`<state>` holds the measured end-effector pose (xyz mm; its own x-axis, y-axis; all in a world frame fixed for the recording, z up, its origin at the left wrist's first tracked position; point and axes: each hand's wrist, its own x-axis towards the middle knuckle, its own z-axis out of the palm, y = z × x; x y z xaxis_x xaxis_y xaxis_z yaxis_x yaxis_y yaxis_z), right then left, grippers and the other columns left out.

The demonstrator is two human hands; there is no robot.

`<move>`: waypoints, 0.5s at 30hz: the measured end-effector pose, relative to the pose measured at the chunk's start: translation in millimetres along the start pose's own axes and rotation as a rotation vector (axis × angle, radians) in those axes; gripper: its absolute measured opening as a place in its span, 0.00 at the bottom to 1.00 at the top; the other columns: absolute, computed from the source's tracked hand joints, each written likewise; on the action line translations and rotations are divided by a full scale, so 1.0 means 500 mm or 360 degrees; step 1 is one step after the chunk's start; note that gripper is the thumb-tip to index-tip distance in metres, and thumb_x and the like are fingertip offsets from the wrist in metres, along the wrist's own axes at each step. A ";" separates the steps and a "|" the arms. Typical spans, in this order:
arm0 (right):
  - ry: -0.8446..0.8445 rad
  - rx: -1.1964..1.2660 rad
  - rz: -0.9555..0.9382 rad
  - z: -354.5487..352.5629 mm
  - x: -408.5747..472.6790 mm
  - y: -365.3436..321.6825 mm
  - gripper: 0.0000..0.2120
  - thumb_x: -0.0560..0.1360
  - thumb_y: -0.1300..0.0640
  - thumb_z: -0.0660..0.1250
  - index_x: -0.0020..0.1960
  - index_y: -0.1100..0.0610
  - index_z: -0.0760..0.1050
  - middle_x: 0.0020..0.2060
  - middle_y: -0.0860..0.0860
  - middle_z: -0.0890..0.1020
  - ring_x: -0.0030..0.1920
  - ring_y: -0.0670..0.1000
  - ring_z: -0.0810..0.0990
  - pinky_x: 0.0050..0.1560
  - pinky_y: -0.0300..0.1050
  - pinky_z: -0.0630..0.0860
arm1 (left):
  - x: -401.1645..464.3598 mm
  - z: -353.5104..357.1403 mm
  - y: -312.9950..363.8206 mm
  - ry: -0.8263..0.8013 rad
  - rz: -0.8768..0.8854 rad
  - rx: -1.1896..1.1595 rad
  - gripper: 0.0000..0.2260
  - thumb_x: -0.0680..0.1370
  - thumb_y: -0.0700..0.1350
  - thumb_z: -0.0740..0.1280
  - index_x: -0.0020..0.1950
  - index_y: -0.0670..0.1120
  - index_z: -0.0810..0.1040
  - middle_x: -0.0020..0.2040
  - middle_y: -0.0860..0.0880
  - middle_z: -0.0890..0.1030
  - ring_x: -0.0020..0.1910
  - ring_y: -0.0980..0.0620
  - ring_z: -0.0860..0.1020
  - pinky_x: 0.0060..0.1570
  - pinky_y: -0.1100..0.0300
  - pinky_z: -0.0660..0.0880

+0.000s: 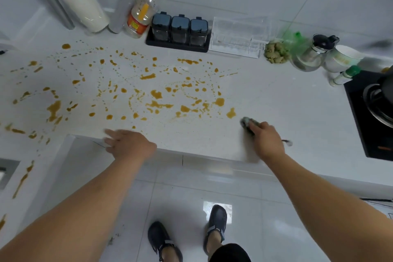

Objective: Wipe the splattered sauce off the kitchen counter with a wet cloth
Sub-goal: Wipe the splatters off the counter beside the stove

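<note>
Barely begun: a dark wet cloth (248,124) is gripped in the curled right hand (266,140) and pressed on the white counter (287,100) just right of the orange sauce splatter (136,91), all of it unwiped, while the left hand (127,143) is spread open, holding nothing, at the counter's front edge below that splatter.

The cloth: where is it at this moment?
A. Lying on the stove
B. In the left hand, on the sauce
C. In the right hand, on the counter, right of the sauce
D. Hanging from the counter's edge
C: the right hand grips the cloth on the counter, beside the rightmost sauce spot.
</note>
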<state>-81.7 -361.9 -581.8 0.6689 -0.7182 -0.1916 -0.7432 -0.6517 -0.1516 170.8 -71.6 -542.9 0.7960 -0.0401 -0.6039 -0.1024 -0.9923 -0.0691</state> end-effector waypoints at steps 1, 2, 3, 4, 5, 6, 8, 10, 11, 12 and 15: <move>0.0052 -0.0113 0.0040 -0.005 0.023 0.030 0.22 0.81 0.55 0.58 0.75 0.47 0.70 0.55 0.57 0.76 0.56 0.63 0.74 0.49 0.49 0.71 | -0.009 0.007 0.011 0.0004 0.0011 -0.0059 0.52 0.77 0.59 0.69 0.82 0.31 0.40 0.81 0.28 0.38 0.81 0.27 0.45 0.79 0.37 0.53; 0.0064 -0.0222 0.0088 -0.013 0.047 0.052 0.22 0.81 0.55 0.58 0.75 0.46 0.70 0.57 0.59 0.76 0.57 0.64 0.73 0.53 0.53 0.72 | -0.018 0.013 0.025 -0.0016 0.0039 -0.0096 0.53 0.76 0.61 0.70 0.82 0.31 0.41 0.81 0.28 0.40 0.81 0.27 0.45 0.79 0.37 0.53; 0.0053 -0.0235 0.0130 -0.019 0.077 0.071 0.23 0.81 0.55 0.58 0.75 0.46 0.69 0.59 0.60 0.75 0.59 0.64 0.71 0.56 0.55 0.72 | -0.028 0.022 0.043 -0.0049 0.0056 -0.0120 0.56 0.74 0.64 0.71 0.82 0.32 0.42 0.81 0.28 0.42 0.81 0.28 0.45 0.79 0.37 0.53; 0.0042 -0.0159 0.0188 -0.025 0.102 0.076 0.23 0.81 0.55 0.58 0.76 0.46 0.68 0.60 0.61 0.73 0.60 0.65 0.70 0.58 0.56 0.72 | -0.036 0.031 0.059 -0.0083 0.0074 -0.0138 0.59 0.72 0.68 0.73 0.82 0.32 0.44 0.82 0.29 0.44 0.81 0.28 0.46 0.79 0.37 0.54; 0.0024 -0.0069 0.0231 -0.027 0.126 0.074 0.23 0.81 0.56 0.57 0.76 0.48 0.67 0.61 0.62 0.72 0.60 0.65 0.69 0.58 0.56 0.72 | -0.046 0.039 0.075 -0.0109 0.0076 -0.0167 0.62 0.69 0.71 0.74 0.82 0.33 0.45 0.82 0.29 0.45 0.81 0.29 0.47 0.79 0.36 0.55; 0.0031 0.0002 0.0253 -0.026 0.148 0.065 0.23 0.81 0.57 0.57 0.76 0.51 0.67 0.61 0.63 0.72 0.60 0.66 0.69 0.57 0.55 0.71 | -0.054 0.045 0.089 -0.0132 0.0070 -0.0198 0.64 0.67 0.73 0.74 0.82 0.33 0.46 0.82 0.28 0.46 0.81 0.29 0.49 0.79 0.36 0.56; 0.0051 0.0052 0.0237 -0.018 0.169 0.033 0.23 0.79 0.59 0.57 0.74 0.57 0.67 0.61 0.62 0.73 0.58 0.66 0.71 0.54 0.52 0.70 | -0.063 0.057 0.112 -0.0134 0.0040 -0.0189 0.67 0.65 0.74 0.75 0.82 0.32 0.45 0.81 0.28 0.46 0.81 0.28 0.50 0.79 0.36 0.56; 0.0041 0.0069 0.0093 -0.004 0.166 -0.011 0.23 0.78 0.60 0.58 0.72 0.59 0.68 0.62 0.61 0.74 0.56 0.65 0.73 0.49 0.50 0.68 | -0.060 0.061 0.127 -0.0107 0.0002 -0.0113 0.68 0.63 0.75 0.76 0.82 0.32 0.47 0.81 0.27 0.48 0.80 0.28 0.52 0.78 0.35 0.57; 0.0036 0.0090 0.0002 0.002 0.157 -0.034 0.22 0.77 0.59 0.59 0.71 0.60 0.70 0.61 0.61 0.75 0.54 0.65 0.74 0.46 0.48 0.67 | -0.058 0.058 0.131 -0.0101 -0.0020 -0.0072 0.68 0.61 0.76 0.76 0.83 0.34 0.50 0.81 0.27 0.51 0.80 0.28 0.53 0.77 0.34 0.58; 0.0025 0.0111 -0.0107 0.008 0.145 -0.057 0.21 0.77 0.58 0.60 0.70 0.60 0.71 0.59 0.61 0.77 0.52 0.65 0.75 0.44 0.47 0.65 | -0.052 0.055 0.135 -0.0103 -0.0038 -0.0030 0.67 0.60 0.77 0.76 0.83 0.36 0.54 0.81 0.28 0.52 0.80 0.28 0.54 0.77 0.34 0.58; -0.0085 0.0071 -0.0574 0.016 0.095 -0.097 0.21 0.76 0.53 0.62 0.67 0.58 0.75 0.55 0.59 0.79 0.50 0.64 0.76 0.44 0.47 0.66 | -0.041 0.044 0.143 -0.0137 -0.0088 0.0057 0.63 0.58 0.78 0.75 0.82 0.43 0.60 0.81 0.28 0.55 0.80 0.28 0.54 0.75 0.32 0.58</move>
<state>-14.0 -362.5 -591.3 0.8873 -0.4295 -0.1680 -0.4602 -0.8488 -0.2604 133.9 -139.3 -553.1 0.7472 0.0265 -0.6640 -0.0822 -0.9878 -0.1320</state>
